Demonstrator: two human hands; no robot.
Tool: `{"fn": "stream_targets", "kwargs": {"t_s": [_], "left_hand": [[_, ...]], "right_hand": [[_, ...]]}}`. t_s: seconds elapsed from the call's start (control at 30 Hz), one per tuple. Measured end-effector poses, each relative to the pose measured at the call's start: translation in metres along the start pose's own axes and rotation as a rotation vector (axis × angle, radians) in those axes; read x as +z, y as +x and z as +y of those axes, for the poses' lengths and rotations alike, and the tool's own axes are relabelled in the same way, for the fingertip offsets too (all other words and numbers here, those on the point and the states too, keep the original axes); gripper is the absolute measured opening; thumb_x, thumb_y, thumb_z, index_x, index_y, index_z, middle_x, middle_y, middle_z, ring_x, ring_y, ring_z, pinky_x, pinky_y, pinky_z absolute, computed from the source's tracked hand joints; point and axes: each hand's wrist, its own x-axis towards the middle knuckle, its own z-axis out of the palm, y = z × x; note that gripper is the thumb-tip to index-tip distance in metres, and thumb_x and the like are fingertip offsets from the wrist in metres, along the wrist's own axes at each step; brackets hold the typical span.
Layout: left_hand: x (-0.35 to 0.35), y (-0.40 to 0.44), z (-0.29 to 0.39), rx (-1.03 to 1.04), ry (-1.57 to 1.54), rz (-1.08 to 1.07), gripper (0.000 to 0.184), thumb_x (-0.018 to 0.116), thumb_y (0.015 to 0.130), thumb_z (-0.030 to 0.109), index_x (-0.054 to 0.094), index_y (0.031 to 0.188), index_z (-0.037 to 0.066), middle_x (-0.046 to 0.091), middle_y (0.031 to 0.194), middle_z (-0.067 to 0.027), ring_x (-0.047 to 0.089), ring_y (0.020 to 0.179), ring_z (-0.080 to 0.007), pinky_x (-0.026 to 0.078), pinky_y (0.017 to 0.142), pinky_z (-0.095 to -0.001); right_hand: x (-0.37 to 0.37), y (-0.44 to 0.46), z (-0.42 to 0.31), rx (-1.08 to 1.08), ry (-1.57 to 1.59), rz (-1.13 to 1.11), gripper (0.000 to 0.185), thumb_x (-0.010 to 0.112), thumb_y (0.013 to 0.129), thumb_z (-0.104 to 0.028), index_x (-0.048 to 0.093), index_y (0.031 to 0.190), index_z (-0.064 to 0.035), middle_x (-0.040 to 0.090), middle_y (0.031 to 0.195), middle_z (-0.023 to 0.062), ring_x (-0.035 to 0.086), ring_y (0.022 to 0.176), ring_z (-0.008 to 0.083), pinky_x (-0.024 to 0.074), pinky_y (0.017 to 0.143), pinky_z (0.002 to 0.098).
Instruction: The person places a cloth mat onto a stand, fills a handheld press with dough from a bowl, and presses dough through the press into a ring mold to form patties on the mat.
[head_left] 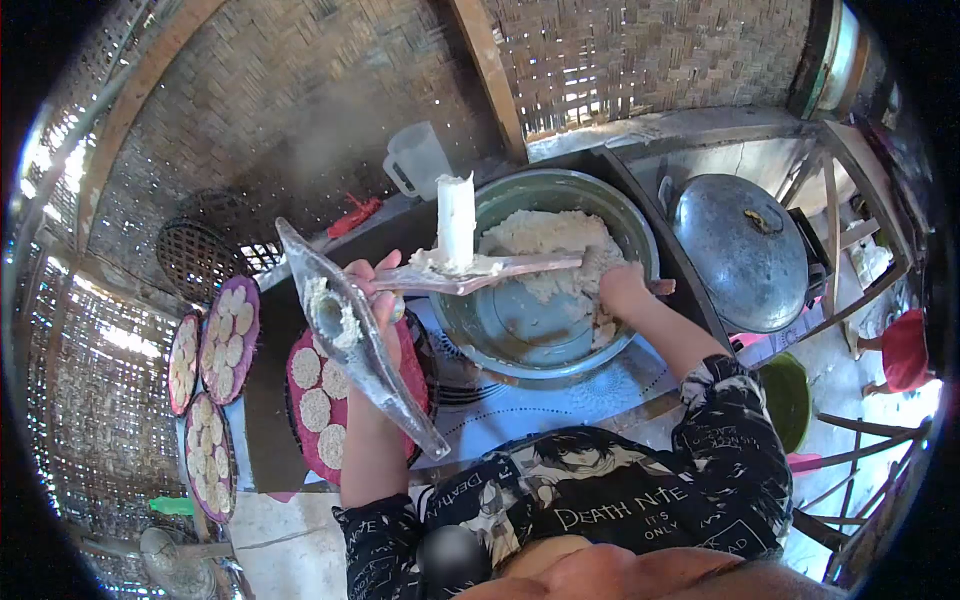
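Points the left forearm toward twelve o'clock, with the left hand (386, 312) at nine o'clock in view, fingers curled closed around a wooden bar (520, 265). Carries a dough-smeared peg (456, 222) upright on that bar. Shows a hollowed wooden slab (378, 368) slanting from eleven to five o'clock across the left forearm. Angles the right forearm toward ten o'clock, with the right hand (622, 286) at three, reaching into dough (545, 232) inside the basin (520, 328) at two o'clock. Cannot tell how far those buried fingers spread or what they grip.
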Motion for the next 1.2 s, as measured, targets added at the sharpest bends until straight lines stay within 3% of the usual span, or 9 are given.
{"fn": "stream_targets", "kwargs": {"t_s": [0.07,0.17,0.3,0.33,0.43,0.67,0.77,0.97,1.2], "left_hand": [[-0.008,-0.002,-0.002,0.064,0.092,-0.002,0.031,0.065,0.07,-0.008,0.056,0.093,0.01,0.049,0.097,-0.0023,0.051,0.099,-0.0191,0.043,0.093,-0.0533],[-0.022,-0.01,-0.003,0.137,0.199,-0.059,0.024,0.061,0.079,0.001,0.052,0.1,0.008,0.05,0.103,-0.0056,0.053,0.102,-0.0294,0.042,0.092,-0.0509],[-0.019,-0.015,0.007,0.001,0.223,0.002,0.026,0.066,0.076,0.005,0.05,0.097,0.007,0.05,0.102,-0.0072,0.054,0.1,-0.0296,0.042,0.091,-0.0491],[-0.027,-0.015,0.002,0.062,0.262,-0.016,0.03,0.067,0.074,0.006,0.049,0.099,0.007,0.05,0.099,-0.0063,0.053,0.1,-0.0299,0.042,0.091,-0.0487],[-0.032,-0.022,-0.001,0.02,0.225,0.022,0.037,0.069,0.072,0.005,0.049,0.104,0.008,0.05,0.095,-0.0042,0.051,0.103,-0.0281,0.041,0.092,-0.0489],[-0.033,-0.024,0.014,0.068,0.234,-0.025,0.047,0.07,0.07,0.002,0.049,0.111,0.011,0.05,0.09,0.0006,0.045,0.1,-0.0188,0.042,0.091,-0.0524],[-0.04,-0.025,0.016,0.076,0.211,-0.044,0.046,0.07,0.07,0.001,0.049,0.11,0.012,0.049,0.088,0.0015,0.044,0.097,-0.0171,0.043,0.091,-0.0532],[-0.047,-0.027,0.024,0.067,0.229,-0.076,0.042,0.07,0.071,0.001,0.051,0.107,0.012,0.048,0.086,0.0022,0.044,0.099,-0.0165,0.044,0.091,-0.0538],[-0.044,-0.031,0.035,0.026,0.282,-0.03,0.04,0.071,0.069,0.0,0.052,0.102,0.012,0.047,0.088,0.0031,0.046,0.098,-0.0164,0.045,0.09,-0.0537]], "right_hand": [[0.021,0.013,0.019,-0.057,-0.061,-0.04,0.017,0.062,0.071,-0.021,0.068,0.08,-0.0074,0.066,0.082,0.0104,0.064,0.081,0.0281,0.0495,0.069,0.0388],[-0.027,0.002,0.041,-0.246,-0.197,-0.072,0.015,0.059,0.071,-0.018,0.069,0.078,-0.0079,0.066,0.079,0.0115,0.064,0.077,0.0263,0.0497,0.063,0.0384],[-0.09,-0.013,0.047,-0.363,-0.347,-0.115,0.014,0.057,0.069,-0.013,0.069,0.075,-0.0081,0.066,0.077,0.0119,0.064,0.074,0.0265,0.0497,0.061,0.0378],[-0.095,-0.014,0.044,-0.393,-0.382,-0.119,0.014,0.057,0.068,-0.013,0.069,0.074,-0.0078,0.066,0.076,0.0118,0.064,0.073,0.0267,0.0496,0.061,0.0383],[-0.084,-0.021,0.026,-0.463,-0.383,-0.312,0.012,0.059,0.067,-0.014,0.068,0.071,-0.0067,0.065,0.073,0.0118,0.064,0.07,0.027,0.0491,0.06,0.0383],[-0.047,-0.036,-0.008,-0.614,-0.305,-0.383,0.012,0.06,0.063,-0.013,0.067,0.072,-0.0072,0.065,0.075,0.0126,0.063,0.071,0.0303,0.0493,0.062,0.0414],[-0.061,-0.036,-0.007,-0.512,-0.134,-0.324,0.013,0.062,0.061,-0.012,0.066,0.072,-0.0066,0.064,0.074,0.0125,0.063,0.071,0.03,0.049,0.062,0.0414],[-0.057,-0.009,0.026,-0.512,-0.265,0.057,0.017,0.064,0.066,-0.018,0.062,0.08,-0.0072,0.063,0.075,0.008,0.063,0.075,0.0274,0.0486,0.061,0.0408],[0.002,0.028,0.04,-0.592,-0.431,0.101,0.012,0.052,0.077,-0.013,0.061,0.081,-0.0084,0.062,0.079,0.0057,0.063,0.081,0.0225,0.0487,0.063,0.0382]]}}
